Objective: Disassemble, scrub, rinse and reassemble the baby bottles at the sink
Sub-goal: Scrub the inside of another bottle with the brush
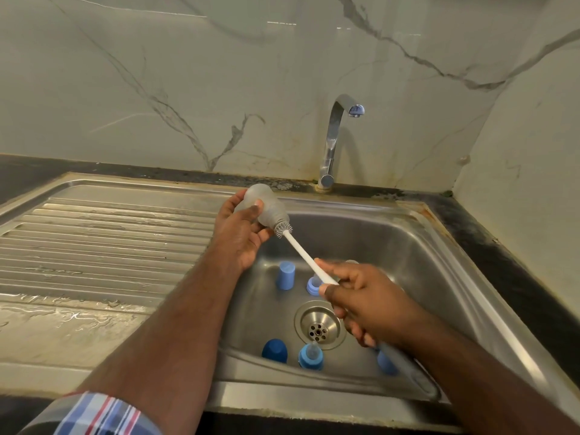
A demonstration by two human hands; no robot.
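Mid-scrub: left hand (238, 233) wrapped round bottle (263, 207), held tilted above sink (408, 243); right hand (361, 296) clenched on brush (301, 249), bristles at the bottle's mouth. Already apart: caps (285, 275) and collars (310, 356) standing in the basin below both grips. Rinsing and reassembly apparently still ahead; tap (332, 142) dry. Open room leftward over drainboard (94, 240); wall close on the right.

Two hands, left (241, 237) and right (361, 304), work over one steel sink (417, 246) with one tap (332, 142). One frosted bottle (266, 205), one brush (301, 249). Three blue caps (285, 275) (274, 350) (386, 362) and two blue collars (314, 285) (310, 356) stand in the basin.
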